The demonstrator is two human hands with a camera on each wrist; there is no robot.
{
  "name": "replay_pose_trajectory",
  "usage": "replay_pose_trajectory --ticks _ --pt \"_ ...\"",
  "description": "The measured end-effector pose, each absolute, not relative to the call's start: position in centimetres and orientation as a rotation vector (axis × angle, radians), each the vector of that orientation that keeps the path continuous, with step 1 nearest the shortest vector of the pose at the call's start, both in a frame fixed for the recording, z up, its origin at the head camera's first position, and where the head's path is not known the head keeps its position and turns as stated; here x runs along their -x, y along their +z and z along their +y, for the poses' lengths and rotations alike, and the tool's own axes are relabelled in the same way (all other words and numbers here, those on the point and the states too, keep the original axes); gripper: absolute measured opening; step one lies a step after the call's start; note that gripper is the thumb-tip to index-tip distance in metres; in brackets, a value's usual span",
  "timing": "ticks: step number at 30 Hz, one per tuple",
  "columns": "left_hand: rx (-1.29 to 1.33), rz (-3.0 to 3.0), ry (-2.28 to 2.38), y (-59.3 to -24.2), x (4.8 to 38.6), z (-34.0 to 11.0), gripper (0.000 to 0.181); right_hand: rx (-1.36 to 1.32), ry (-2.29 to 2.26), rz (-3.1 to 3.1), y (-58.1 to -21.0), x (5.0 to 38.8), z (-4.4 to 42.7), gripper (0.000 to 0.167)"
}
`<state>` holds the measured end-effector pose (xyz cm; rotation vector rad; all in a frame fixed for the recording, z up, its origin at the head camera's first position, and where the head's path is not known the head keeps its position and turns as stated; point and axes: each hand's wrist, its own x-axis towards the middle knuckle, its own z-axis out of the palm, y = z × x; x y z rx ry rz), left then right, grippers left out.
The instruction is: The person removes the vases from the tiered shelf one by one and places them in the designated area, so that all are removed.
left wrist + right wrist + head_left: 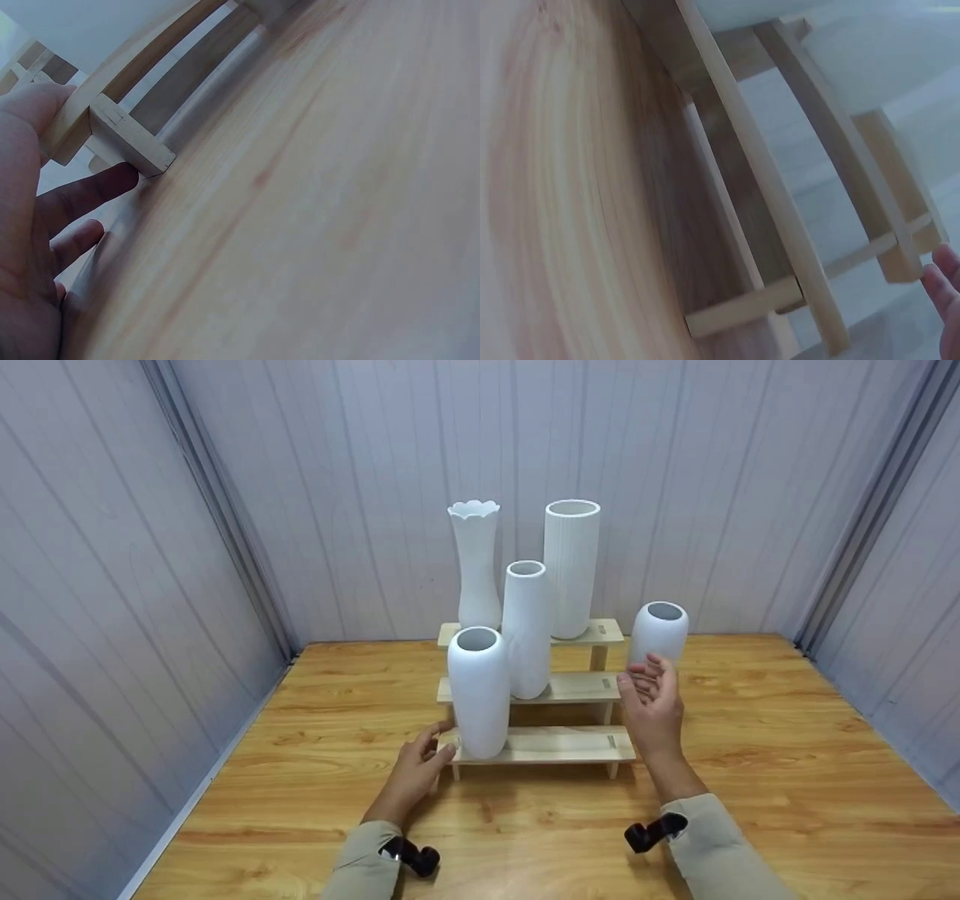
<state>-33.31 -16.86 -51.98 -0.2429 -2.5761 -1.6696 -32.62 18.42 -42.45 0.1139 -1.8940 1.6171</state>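
Observation:
A three-step wooden display stand [570,745] holds several white vases. My left hand [414,771] is at the left end of its lowest step. In the left wrist view, the thumb [52,101] lies over the board's end and a fingertip [126,178] touches the leg below. My right hand [654,712] is raised beside the middle step's right end, fingers loosely bent and holding nothing. In the right wrist view, its fingertips [943,274] are close to that step's end; contact is unclear. A rounded vase [478,690] stands on the lowest step, near my left hand.
On the middle step stands a slim tapered vase [527,634]. The top step bears a scalloped-rim vase [477,570] and a ribbed cylindrical vase [574,570]. Another rounded vase [660,630] stands right of the stand, partly behind my right hand. A panelled wall [375,510] closes the wooden table's [322,750] back.

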Motion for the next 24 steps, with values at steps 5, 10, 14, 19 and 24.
replay_pose_trajectory --ticks 5,10,14,19,24 --pt "0.198 -2.604 -1.672 -52.1 33.1 -16.8 0.051 -0.218 1.686 -1.884 -43.1 32.7 17.3 0.052" --pt "0.188 -2.603 -1.666 -51.9 33.1 -16.9 0.05 -0.307 1.774 -1.894 -44.4 33.3 16.5 0.054" --pt "0.177 -2.605 -1.653 -51.8 33.2 -17.0 0.05 -0.367 1.817 -1.913 -44.4 32.8 15.2 0.056" --pt "0.213 -2.591 -1.656 -51.9 33.1 -17.1 0.047 -0.435 1.83 -1.949 -43.1 30.8 13.2 0.054" --pt "0.252 -2.575 -1.638 -52.0 33.2 -17.2 0.045 -0.477 1.872 -2.0 -44.0 31.0 11.8 0.058"
